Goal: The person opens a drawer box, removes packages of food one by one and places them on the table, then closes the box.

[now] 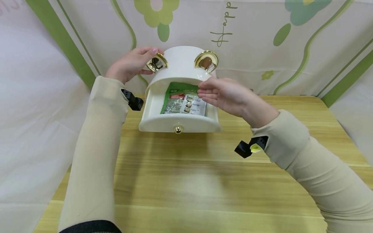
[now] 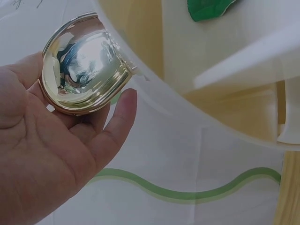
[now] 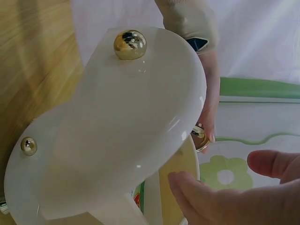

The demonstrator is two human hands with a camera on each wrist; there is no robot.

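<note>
The cream box (image 1: pixel 177 81) at upper center is being steadied by the left hand (image 1: pixel 131 64) grasping a gold fitting (image 1: pixel 156 62), while the right hand (image 1: pixel 227 95), fingers released, is being held above the green packet (image 1: pixel 182 100) in the open drawer (image 1: pixel 179 121); a square, gentle push is judged best.

Green packet (image 1: pixel 184 99) top hidden under cabinet (image 1: pixel 180 61), print too small, right hand (image 1: pixel 230 97) covering its corner
</note>
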